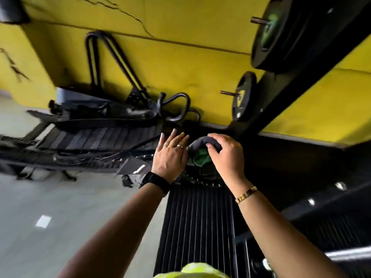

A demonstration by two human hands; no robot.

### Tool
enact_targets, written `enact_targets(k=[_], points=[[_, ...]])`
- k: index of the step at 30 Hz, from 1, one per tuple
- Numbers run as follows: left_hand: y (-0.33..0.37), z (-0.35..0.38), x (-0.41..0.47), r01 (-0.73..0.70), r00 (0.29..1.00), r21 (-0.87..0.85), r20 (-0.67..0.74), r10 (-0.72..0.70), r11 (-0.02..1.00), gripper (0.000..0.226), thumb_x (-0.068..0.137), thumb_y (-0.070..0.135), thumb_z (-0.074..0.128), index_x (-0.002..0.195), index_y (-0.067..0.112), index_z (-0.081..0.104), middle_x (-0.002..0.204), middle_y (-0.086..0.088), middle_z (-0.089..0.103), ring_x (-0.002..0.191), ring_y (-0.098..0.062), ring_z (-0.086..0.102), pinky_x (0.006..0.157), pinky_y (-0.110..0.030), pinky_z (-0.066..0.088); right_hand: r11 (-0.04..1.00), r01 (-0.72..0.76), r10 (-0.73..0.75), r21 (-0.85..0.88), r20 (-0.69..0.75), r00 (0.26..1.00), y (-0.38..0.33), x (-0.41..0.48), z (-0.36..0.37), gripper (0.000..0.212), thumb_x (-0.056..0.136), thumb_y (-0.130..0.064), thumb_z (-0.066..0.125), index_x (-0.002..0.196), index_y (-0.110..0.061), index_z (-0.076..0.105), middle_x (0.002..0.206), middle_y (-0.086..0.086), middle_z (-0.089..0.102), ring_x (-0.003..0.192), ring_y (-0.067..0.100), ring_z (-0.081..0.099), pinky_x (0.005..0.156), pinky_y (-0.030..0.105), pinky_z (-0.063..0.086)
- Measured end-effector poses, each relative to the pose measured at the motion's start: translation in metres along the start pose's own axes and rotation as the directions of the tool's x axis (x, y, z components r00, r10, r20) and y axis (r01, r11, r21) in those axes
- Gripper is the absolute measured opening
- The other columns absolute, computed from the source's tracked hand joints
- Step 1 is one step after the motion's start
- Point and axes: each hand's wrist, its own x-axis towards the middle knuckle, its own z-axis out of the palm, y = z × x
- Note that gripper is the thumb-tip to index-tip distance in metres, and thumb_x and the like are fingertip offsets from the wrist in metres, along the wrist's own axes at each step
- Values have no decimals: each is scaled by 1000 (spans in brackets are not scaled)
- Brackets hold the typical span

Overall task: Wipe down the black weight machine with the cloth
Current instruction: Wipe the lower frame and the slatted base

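The black weight machine shows as a ribbed stack of plates (197, 227) below my hands and a slanted black frame beam (301, 77) at the right. My right hand (226, 155) grips a curved dark grey padded handle (200, 141) at the top of the stack. A green cloth (200, 155) is bunched under that hand, partly hidden by the fingers. My left hand (170, 155) lies beside the handle with straight, spread fingers, its fingertips at the handle's left end. The picture is blurred.
Two black weight discs (244, 97) (275, 33) hang on pegs from the beam. Cable attachments and bars (112, 77) lean on the yellow wall (180, 57) behind. More black equipment (80, 147) lies at the left on the grey floor (60, 217).
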Motion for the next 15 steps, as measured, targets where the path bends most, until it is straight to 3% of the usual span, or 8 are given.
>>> enact_targets(k=[6, 10, 15], points=[[19, 45, 48, -148, 987, -151, 47, 156, 977, 50, 96, 36, 32, 125, 12, 65, 129, -5, 64, 131, -29, 49, 114, -46, 23, 977, -117, 92, -180, -138, 986, 42, 3, -22, 22, 75, -3, 73, 97, -4, 74, 95, 8, 74, 85, 23, 71, 80, 34, 56], [35, 71, 81, -218, 968, -222, 74, 240, 950, 52, 96, 36, 31, 125, 11, 65, 130, -7, 63, 133, -31, 48, 112, -53, 23, 945, -221, 173, -240, -206, 963, 72, 9, -27, 22, 76, -2, 73, 98, -4, 74, 95, 8, 74, 86, 23, 70, 79, 34, 56], [50, 106, 126, -289, 927, -273, 159, 339, 918, 56, 96, 39, 26, 132, 13, 60, 136, -5, 59, 138, -28, 41, 115, -46, 14, 899, -353, 282, -258, -276, 919, 108, 26, -26, 22, 81, -4, 67, 103, -3, 70, 99, 10, 70, 92, 30, 67, 80, 33, 51]])
